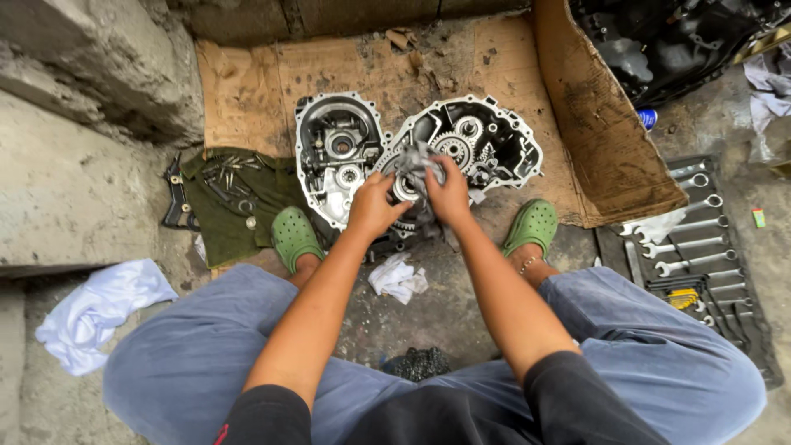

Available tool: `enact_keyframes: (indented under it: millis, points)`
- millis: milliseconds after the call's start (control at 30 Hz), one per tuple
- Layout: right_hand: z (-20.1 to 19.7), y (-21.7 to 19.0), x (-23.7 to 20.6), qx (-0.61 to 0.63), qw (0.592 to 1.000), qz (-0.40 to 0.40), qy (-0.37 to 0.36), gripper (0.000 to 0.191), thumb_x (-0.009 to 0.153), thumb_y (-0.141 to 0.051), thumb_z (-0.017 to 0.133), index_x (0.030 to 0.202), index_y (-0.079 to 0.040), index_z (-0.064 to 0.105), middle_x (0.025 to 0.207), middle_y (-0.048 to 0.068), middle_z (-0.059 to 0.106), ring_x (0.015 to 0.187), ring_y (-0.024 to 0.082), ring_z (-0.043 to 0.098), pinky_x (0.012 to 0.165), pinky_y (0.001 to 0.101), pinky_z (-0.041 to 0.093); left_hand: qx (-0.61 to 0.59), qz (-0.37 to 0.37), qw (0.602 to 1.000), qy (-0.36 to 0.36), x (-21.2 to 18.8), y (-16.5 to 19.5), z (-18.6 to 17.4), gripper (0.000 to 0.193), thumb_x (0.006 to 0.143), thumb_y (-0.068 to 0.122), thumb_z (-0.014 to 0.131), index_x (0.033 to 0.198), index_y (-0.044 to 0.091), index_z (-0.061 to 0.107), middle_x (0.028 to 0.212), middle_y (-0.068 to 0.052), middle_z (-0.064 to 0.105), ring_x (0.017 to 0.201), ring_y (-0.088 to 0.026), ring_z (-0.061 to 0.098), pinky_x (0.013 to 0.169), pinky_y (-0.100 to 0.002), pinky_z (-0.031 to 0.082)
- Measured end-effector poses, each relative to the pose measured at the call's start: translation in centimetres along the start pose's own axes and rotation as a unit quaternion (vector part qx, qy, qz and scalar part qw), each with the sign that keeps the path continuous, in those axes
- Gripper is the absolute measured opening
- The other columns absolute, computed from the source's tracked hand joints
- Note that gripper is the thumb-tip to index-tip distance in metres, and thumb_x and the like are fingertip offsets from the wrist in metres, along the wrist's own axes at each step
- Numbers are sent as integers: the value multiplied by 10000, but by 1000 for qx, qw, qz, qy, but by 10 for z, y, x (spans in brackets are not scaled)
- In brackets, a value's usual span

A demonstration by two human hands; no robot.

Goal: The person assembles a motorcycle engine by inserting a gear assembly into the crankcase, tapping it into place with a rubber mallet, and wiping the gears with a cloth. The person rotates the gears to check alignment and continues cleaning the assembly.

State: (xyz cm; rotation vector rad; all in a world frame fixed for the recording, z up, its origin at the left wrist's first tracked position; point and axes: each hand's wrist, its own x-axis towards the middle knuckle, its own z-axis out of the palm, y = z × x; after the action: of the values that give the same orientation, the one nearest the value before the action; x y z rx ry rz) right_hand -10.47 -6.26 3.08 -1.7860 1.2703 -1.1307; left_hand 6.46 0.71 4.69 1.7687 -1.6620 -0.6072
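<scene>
Both hands are closing around one grey rag (418, 169): the left hand (375, 206) is curling its fingers tight on the rag's near edge, and the right hand (449, 196) is gripping the other side, fingers bent shut over the cloth. The rag is pressing down on a gear (404, 188) at the meeting point of two open metal casing halves, the left casing half (329, 140) and the right casing half (494, 140), both lying on a flattened brown cardboard sheet (247, 91) on the ground. Several gears are showing inside the right half; their exact number is hard to tell.

Two green clogs (292, 235) are sitting either side of the arms. A crumpled white cloth (397, 278) is lying between the feet, and a larger white cloth (99, 309) is lying far left. A dark green cloth (239, 198) is carrying a scatter of bolts. At right, a black tool roll (700, 255) is holding a row of spanners. A small blue cap (648, 118) and a small green tag (758, 217) are lying nearby, print unreadable.
</scene>
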Motion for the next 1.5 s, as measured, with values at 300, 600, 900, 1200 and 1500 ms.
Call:
enact_keyframes:
  millis: [300, 600, 900, 1200, 1500]
  points:
    - [19, -5, -36, -40, 983, 120, 133, 340, 910, -205, 713, 1200, -59, 611, 1095, 199, 722, 1025, 395, 692, 874, 419, 528, 37, -19, 998, 44, -8, 2, 11, 694, 682, 372, 915, 1215, -21, 708, 973, -151, 666, 802, -300, 683, 729, -409, 558]
    - [-14, -13, 39, -80, 985, 64, -140, 346, 829, -287, 779, 1114, -98, 725, 1056, 173, 744, 980, 322, 711, 849, 385, 540, 164, -220, 959, 75, -7, 68, 19, 624, 619, 609, 883, 933, 85, 755, 992, -106, 715, 877, -346, 703, 739, -496, 537]
    - [-4, 5, -55, -23, 986, 115, 122, 265, 857, -161, 737, 1098, -68, 677, 1063, 183, 733, 1016, 341, 702, 889, 395, 536, 139, -31, 987, -68, 17, 21, -8, 889, 613, 428, 905, 1383, 122, 582, 1281, -121, 581, 1186, -341, 591, 931, -456, 511]
    - [-88, 52, -33, 116, 963, 76, 230, 375, 924, -110, 668, 1281, -11, 609, 1226, 118, 678, 1125, 221, 626, 1001, 337, 471, 188, -118, 974, -40, 3, 54, 2, 735, 669, 591, 906, 1081, 30, 670, 1151, -136, 652, 1117, -326, 632, 924, -448, 520]
    - [-49, 18, 1, -38, 998, 50, 12, 272, 932, -248, 737, 1162, -103, 732, 1088, 170, 671, 1037, 331, 657, 911, 396, 518, 108, -56, 993, 8, 3, 53, -2, 781, 629, 375, 919, 1264, 50, 602, 1249, -134, 597, 1135, -355, 602, 886, -465, 509]
